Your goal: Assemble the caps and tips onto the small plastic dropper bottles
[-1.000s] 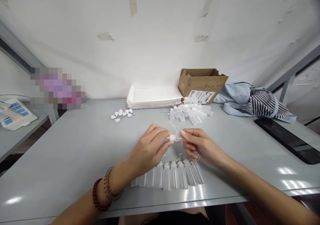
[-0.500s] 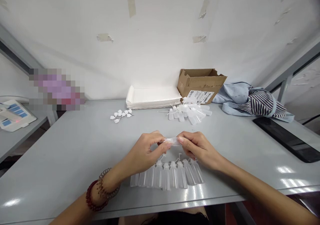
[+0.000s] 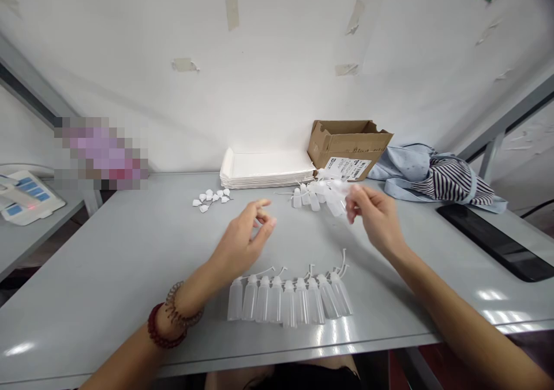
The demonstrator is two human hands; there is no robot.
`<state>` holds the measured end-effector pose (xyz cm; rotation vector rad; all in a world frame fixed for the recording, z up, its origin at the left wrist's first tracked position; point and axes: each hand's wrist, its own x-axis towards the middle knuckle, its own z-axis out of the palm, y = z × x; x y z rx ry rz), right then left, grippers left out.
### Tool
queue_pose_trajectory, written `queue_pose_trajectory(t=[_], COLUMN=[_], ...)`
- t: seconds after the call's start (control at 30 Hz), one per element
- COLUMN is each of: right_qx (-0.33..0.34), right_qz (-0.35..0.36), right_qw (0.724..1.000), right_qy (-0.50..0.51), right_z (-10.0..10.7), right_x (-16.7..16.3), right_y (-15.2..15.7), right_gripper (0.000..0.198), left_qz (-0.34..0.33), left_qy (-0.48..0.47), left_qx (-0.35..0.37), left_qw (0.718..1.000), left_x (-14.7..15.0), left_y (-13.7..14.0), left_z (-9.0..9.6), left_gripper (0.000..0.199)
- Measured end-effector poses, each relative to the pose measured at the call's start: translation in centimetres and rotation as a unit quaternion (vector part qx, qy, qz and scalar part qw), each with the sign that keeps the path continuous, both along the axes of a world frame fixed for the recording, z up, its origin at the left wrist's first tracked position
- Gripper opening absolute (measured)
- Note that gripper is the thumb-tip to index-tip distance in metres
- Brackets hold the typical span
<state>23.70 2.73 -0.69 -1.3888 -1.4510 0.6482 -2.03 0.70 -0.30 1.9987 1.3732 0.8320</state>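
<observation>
Over the middle of the table my left hand (image 3: 244, 231) is raised, thumb and forefinger apart, nothing visible between them. My right hand (image 3: 374, 214) is by the pile of bottles, its fingers pinched at the end of a translucent squeeze bottle (image 3: 339, 187), which blurs into the pile behind it. In that pile, clear plastic bottles (image 3: 314, 201) with thin spouts lie jumbled together. Several more bottles (image 3: 288, 304) lie side by side in a row near the front edge, thin capped tips pointing away from me. Left of the pile sit small white caps (image 3: 209, 195), some with dark pins.
A stack of white envelopes (image 3: 268, 168) and an open cardboard box (image 3: 348, 147) stand against the wall. Blue and striped cloth (image 3: 454, 176) lies at the back right, a black phone-shaped slab (image 3: 493, 240) in front. A white device (image 3: 28, 199) rests on the left-hand table.
My hands have come apart. The right has moved away and to the right with the bottle, up to the pile; the left has let go and moved slightly left and back.
</observation>
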Motion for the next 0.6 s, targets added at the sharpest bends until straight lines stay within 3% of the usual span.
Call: queue_pose_trajectory(t=[0.1,0.2,0.37,0.6], right_qx=[0.025,0.006,-0.038,-0.074], right_qz=[-0.107,-0.151,-0.160,-0.143], right_qw=[0.993,0.983,0.970,0.962], right_qy=[-0.052,-0.107,-0.181,-0.219], right_z=[-0.8,-1.9,-2.8,-2.9], right_x=[3.0,5.0,5.7,6.5], right_y=[2.6,4.5,5.7,5.9], right_gripper=[0.039,0.045,0.057,0.043], left_qz=[0.059,0.110,0.160,0.219], left_qy=[0.016,0.031,0.045,0.104], left_qx=[0.017,0.028,0.042,0.047], left_qw=[0.998,0.993,0.985,0.969], left_x=[-1.4,-2.6,-4.1,-6.0], left_y=[1.3,2.4,3.7,5.2], left_z=[-0.2,-0.5,-0.9,-1.2], left_gripper=[0.046,0.047,0.048,0.041])
